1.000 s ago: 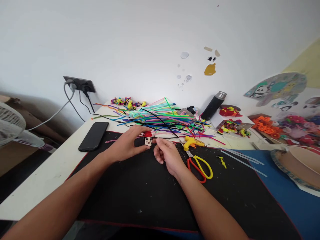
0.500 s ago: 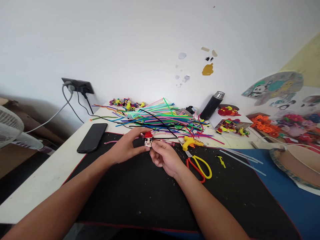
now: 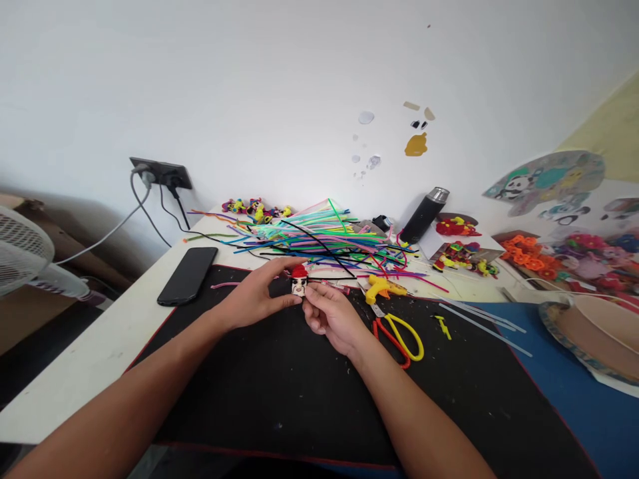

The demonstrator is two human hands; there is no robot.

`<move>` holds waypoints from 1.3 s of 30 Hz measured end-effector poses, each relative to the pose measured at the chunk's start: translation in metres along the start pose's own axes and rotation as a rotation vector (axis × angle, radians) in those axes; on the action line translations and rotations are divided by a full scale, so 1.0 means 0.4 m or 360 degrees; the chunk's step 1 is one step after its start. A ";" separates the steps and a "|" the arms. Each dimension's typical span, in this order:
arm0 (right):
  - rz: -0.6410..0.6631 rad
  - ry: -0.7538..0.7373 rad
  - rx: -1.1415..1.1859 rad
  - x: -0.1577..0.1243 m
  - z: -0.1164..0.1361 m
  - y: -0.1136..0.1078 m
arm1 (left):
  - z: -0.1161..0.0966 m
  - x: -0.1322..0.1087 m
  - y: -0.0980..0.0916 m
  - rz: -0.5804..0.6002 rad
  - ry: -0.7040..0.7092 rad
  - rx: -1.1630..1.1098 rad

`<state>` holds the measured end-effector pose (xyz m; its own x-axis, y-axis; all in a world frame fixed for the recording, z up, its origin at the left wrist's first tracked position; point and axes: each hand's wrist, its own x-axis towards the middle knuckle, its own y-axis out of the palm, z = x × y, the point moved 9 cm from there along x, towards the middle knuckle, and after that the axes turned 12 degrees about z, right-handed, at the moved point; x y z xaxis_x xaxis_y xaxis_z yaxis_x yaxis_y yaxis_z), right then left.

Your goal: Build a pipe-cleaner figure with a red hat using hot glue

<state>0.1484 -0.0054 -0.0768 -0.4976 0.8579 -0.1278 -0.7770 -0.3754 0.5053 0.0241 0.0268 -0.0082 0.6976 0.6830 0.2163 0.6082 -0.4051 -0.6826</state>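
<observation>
A small doll head [image 3: 299, 286] with a red top and a pale front with drawn features is held upright between both hands, over the far part of the black mat [image 3: 279, 392]. My left hand [image 3: 252, 293] curves round it from the left, fingers at its red top and thumb at its lower edge. My right hand [image 3: 332, 316] pinches its lower right side between thumb and fingers. Just right of that hand lie scissors [image 3: 399, 336] with red and yellow handles, beside a yellow glue gun [image 3: 384, 287].
Behind the hands spreads a heap of coloured pipe cleaners [image 3: 319, 233]. A phone [image 3: 187, 276] lies at the left, a black flask [image 3: 424, 216] leans at the back, and clear glue sticks [image 3: 486, 326] lie right. A bowl [image 3: 594, 332] stands far right.
The whole view has shifted slightly, with things appearing a little lower. The doll head's front faces the camera somewhat more squarely; both hands keep nearly the same grip.
</observation>
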 end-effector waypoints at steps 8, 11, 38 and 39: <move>-0.0177 -0.0083 -0.0052 -0.003 0.015 -0.029 | 0.002 -0.002 -0.016 -0.0082 -0.0020 0.0018; -0.0229 -0.0136 -0.0100 -0.005 0.025 -0.036 | 0.005 0.000 -0.014 -0.0069 -0.0034 0.0022; -0.0280 -0.0157 -0.0095 -0.004 0.022 -0.048 | -0.012 0.007 0.026 0.0109 0.0044 0.0106; -0.0282 -0.0151 -0.0095 -0.004 0.021 -0.049 | -0.011 0.006 0.027 0.0113 0.0047 0.0106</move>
<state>0.1676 0.0037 -0.0793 -0.3147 0.9405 -0.1279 -0.8720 -0.2333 0.4303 0.0340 0.0215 -0.0119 0.7495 0.6355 0.1857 0.5311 -0.4097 -0.7416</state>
